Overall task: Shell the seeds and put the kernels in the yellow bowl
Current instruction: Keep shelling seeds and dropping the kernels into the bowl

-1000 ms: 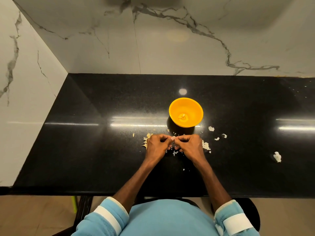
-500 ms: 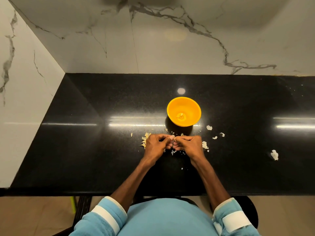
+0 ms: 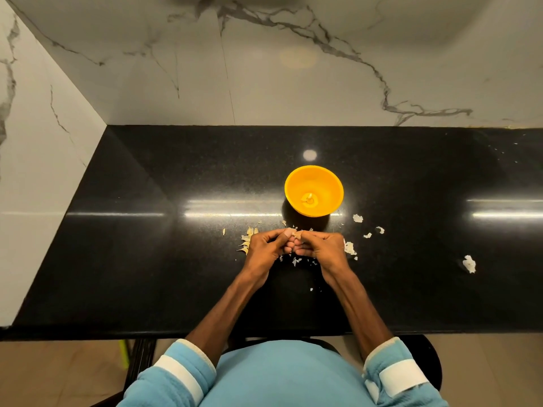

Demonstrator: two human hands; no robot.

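Note:
A yellow bowl [image 3: 329,183] stands on the black counter [image 3: 147,259], with a few pale kernels [image 3: 308,199] at its bottom. Just in front of the bowl, my left hand [image 3: 264,248] and my right hand [image 3: 324,246] meet fingertip to fingertip. Both pinch one small pale seed [image 3: 296,234] between thumbs and forefingers. A small heap of unshelled seeds [image 3: 246,240] lies against the left side of my left hand. Most of the held seed is hidden by my fingers.
White shell scraps [image 3: 349,247] are scattered to the right of my hands, with one larger piece [image 3: 469,263] far right. Marble walls close the counter at the back and left. The counter's front edge runs just above my blue sleeves.
My hands stay together on the seed in front of the bowl, with only small finger shifts. The view has drifted slightly.

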